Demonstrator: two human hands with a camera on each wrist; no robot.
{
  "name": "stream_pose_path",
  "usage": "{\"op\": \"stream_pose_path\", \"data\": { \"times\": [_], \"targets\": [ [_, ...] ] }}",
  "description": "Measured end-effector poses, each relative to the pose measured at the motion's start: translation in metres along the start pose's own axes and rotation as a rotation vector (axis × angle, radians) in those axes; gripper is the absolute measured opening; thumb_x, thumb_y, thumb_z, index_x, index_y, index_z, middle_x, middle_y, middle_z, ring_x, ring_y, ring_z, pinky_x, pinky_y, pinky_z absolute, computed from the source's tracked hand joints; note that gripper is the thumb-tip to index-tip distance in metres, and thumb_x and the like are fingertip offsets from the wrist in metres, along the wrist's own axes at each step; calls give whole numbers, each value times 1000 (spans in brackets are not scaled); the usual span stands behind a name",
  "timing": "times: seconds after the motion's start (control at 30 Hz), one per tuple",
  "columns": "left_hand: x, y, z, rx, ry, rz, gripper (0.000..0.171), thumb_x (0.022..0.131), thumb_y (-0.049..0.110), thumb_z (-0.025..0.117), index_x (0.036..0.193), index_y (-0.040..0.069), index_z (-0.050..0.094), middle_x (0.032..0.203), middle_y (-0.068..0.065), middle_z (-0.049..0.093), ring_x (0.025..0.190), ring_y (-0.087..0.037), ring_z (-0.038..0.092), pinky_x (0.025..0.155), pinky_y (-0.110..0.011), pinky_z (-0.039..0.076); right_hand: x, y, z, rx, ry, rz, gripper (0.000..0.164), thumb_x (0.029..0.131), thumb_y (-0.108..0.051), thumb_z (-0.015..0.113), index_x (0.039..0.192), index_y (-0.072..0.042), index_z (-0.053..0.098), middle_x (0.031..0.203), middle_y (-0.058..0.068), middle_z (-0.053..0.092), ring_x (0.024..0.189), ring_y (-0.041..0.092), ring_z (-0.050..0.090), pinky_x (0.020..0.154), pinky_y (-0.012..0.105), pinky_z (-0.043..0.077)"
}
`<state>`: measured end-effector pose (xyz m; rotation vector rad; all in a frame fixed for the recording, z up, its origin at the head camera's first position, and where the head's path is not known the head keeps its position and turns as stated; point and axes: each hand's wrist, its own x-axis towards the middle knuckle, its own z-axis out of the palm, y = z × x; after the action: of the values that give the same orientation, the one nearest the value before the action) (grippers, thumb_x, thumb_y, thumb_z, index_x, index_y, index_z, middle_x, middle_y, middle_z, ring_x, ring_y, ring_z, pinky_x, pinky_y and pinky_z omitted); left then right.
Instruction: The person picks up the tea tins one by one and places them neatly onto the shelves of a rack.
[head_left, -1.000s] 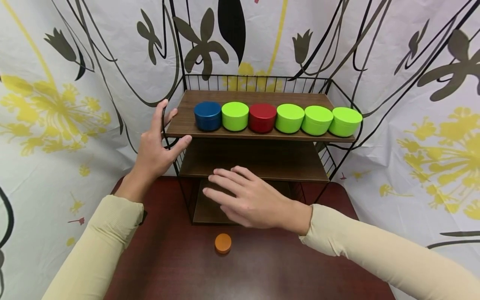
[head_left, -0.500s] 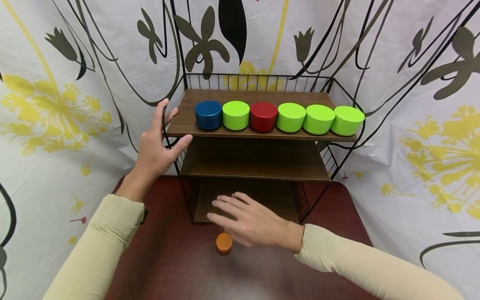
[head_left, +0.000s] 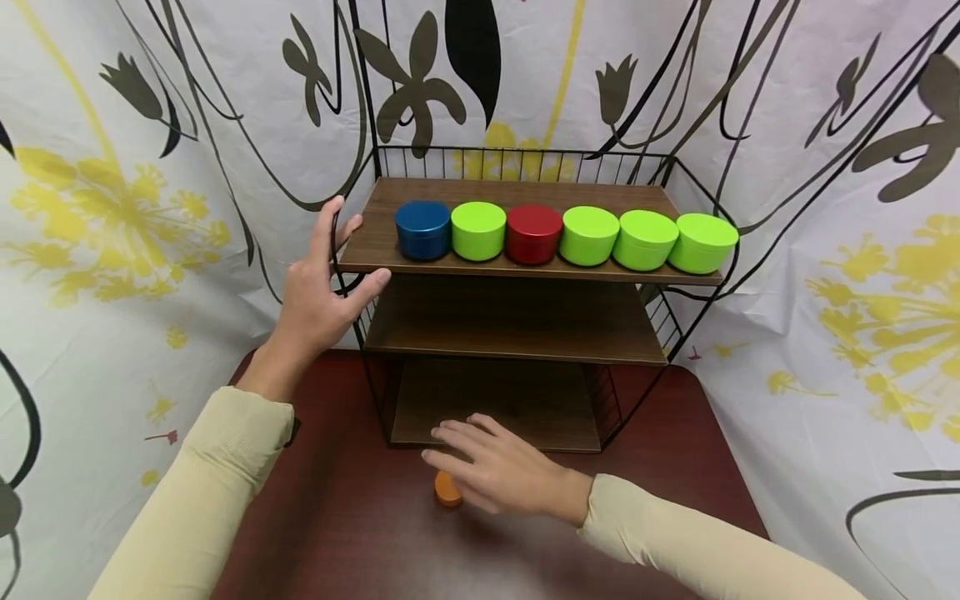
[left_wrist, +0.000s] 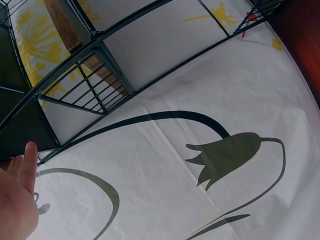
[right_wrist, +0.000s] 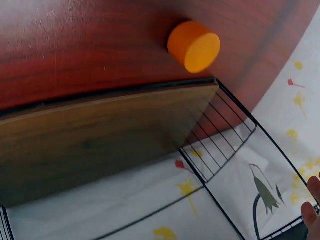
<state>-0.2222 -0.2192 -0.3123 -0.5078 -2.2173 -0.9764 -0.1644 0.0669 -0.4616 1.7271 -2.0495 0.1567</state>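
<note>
My left hand (head_left: 315, 296) holds the upper left front corner of a black wire shelf rack (head_left: 517, 352), thumb in front and fingers at the side frame. In the left wrist view, part of that hand (left_wrist: 17, 200) shows beside the wire frame. Below the rack, my right hand (head_left: 506, 471) hovers palm down with fingers extended and holds nothing. It partly covers an orange cylinder (head_left: 447, 490) standing on the table just in front of the bottom shelf. The right wrist view shows the whole orange cylinder (right_wrist: 195, 47); the right fingers are outside that view.
On the top shelf, a row of round tins runs from a blue tin (head_left: 423, 233) past a green tin (head_left: 478, 233) and a red tin (head_left: 533, 236) to several more green ones. Patterned white cloth (head_left: 150, 275) surrounds the dark red table (head_left: 337, 517).
My right hand has come down from in front of the middle shelf to over the orange cylinder, now partly covering it. The left hand stays at the rack corner; the head view shifts slightly.
</note>
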Motion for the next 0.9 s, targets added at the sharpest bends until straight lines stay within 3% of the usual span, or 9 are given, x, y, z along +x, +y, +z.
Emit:
{"op": "stream_pose_path", "data": {
  "times": [0.03,0.13,0.53,0.7,0.9],
  "targets": [
    [0,0,0,-2,-4,-4,83,92,39,70,158,23,22,149,4,50,83,-35,67,85,-48,44,-1,-2,3,6,-11,6,55,90,-27,68,142,-15,52,140,10,53,132,24,48,101,44,42],
    [0,0,0,-7,-8,-14,83,91,37,70,158,26,22,149,5,49,102,-34,66,91,-49,44,-4,-7,11,24,-38,26,60,86,-28,73,142,-16,52,141,9,52,133,24,47,102,44,41],
    [0,-1,1,1,2,-1,82,92,38,70,158,28,22,148,5,50,100,-35,68,88,-48,45,-20,-13,39,115,-89,153,55,94,-30,67,144,-17,49,145,9,49,135,23,45,105,46,39],
    [1,0,2,-5,4,5,82,92,37,70,158,26,23,148,5,50,111,-35,65,91,-49,45,-23,-16,50,101,-105,172,54,93,-31,67,142,-17,51,143,9,51,133,23,47,104,45,40],
    [0,0,2,-8,10,1,82,92,38,69,158,28,23,148,4,51,100,-36,66,89,-49,44,-22,-21,68,95,-115,216,54,92,-31,68,142,-17,51,143,9,52,131,24,50,103,45,41]
  ]
}}
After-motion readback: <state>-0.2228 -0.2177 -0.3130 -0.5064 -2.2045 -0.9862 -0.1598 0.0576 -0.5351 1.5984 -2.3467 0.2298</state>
